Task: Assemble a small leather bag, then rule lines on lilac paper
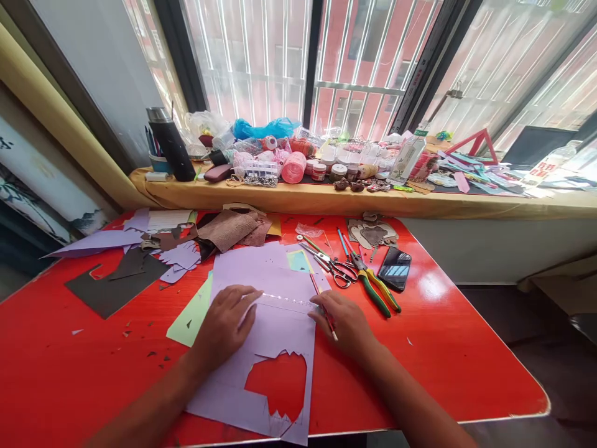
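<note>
A clear ruler lies across a purple sheet of paper. A large jagged-edged hole in the sheet's lower part shows the red tabletop. My left hand holds the ruler's left end, thumb and fingers bent around it. At the other end is my right hand, its fingertips touching the ruler. A slim red pencil is held in that hand and slants up past the fingers. Under my left hand, a pale green sheet sticks out to the left of the purple paper.
Right of the paper lie scissors, green-and-yellow-handled pliers and a phone. Dark card, purple cutouts and brown leather-like pieces lie at the left and back. A crowded windowsill borders the red table.
</note>
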Action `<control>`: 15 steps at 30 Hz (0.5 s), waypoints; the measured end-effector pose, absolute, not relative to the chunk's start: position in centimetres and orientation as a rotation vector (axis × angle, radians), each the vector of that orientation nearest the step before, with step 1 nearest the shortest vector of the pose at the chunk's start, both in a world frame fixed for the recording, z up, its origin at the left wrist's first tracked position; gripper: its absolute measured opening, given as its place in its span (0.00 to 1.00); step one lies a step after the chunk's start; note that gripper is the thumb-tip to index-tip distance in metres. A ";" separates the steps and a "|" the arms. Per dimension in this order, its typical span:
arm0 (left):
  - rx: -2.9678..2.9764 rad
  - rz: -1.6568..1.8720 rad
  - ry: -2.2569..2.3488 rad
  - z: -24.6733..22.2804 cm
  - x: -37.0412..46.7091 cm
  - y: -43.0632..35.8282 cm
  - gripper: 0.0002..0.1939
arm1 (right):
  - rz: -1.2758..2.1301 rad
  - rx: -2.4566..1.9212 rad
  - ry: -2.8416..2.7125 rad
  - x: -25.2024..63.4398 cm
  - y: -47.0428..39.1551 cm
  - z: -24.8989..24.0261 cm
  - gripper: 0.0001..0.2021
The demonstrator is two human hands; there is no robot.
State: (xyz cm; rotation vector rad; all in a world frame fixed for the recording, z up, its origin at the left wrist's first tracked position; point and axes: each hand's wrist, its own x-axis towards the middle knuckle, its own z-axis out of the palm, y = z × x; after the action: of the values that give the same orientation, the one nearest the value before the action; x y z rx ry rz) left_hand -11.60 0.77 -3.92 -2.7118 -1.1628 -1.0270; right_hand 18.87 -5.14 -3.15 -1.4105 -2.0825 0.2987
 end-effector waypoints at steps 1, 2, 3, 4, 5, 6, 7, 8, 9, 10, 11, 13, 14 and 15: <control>-2.683 -1.040 -1.224 -3.9 -11.9 1.1 0.16 | 0.276 -1.403 -2.109 18.8 -5.2 -3.3 0.09; -2.666 -1.041 -1.284 -3.9 -12.2 1.5 0.16 | 0.255 -1.403 -2.133 18.8 -5.2 -3.3 0.09; -2.656 -1.038 -1.341 -4.0 -12.4 1.8 0.16 | 0.238 -1.408 -2.156 18.8 -5.2 -3.4 0.09; -2.649 -1.036 -1.386 -4.1 -12.6 2.0 0.16 | 0.228 -1.417 -2.175 18.8 -5.2 -3.4 0.09; -2.645 -1.035 -1.418 -4.3 -12.7 2.1 0.16 | 0.222 -1.426 -2.189 18.8 -5.2 -3.4 0.09; -2.644 -1.035 -1.438 -4.4 -12.8 2.2 0.16 | 0.220 -1.429 -2.198 18.8 -5.3 -3.5 0.09; -2.644 -1.037 -1.448 -4.6 -12.8 2.2 0.16 | 0.222 -1.428 -2.205 18.8 -5.3 -3.5 0.09; -2.645 -1.036 -1.453 -4.7 -12.8 2.3 0.16 | 0.226 -1.424 -2.209 18.7 -5.3 -3.5 0.08; -2.646 -1.036 -1.458 -4.8 -12.8 2.2 0.16 | 0.230 -1.418 -2.211 18.7 -5.4 -3.6 0.07; -2.646 -1.038 -1.467 -4.8 -12.7 2.2 0.16 | 0.235 -1.412 -2.213 18.6 -5.4 -3.6 0.06; -2.646 -1.040 -1.477 -4.9 -12.7 2.2 0.16 | 0.241 -1.408 -2.216 18.4 -5.4 -3.6 0.06; -2.646 -1.045 -1.501 -4.9 -12.6 2.2 0.16 | 0.249 -1.410 -2.218 18.2 -5.5 -3.7 0.06; -2.646 -1.048 -1.514 -4.8 -12.6 2.2 0.16 | 0.250 -1.417 -2.214 18.2 -5.5 -3.6 0.06; -2.642 -1.051 -1.531 -4.8 -12.6 2.1 0.16 | 0.250 -1.426 -2.207 18.1 -5.5 -3.6 0.06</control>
State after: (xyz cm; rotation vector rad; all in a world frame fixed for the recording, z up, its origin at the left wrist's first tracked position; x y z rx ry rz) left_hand -12.57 2.14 -4.81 -2.6421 -1.5311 -1.0508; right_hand 18.11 -5.54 -3.61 -1.4256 -2.2066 0.2498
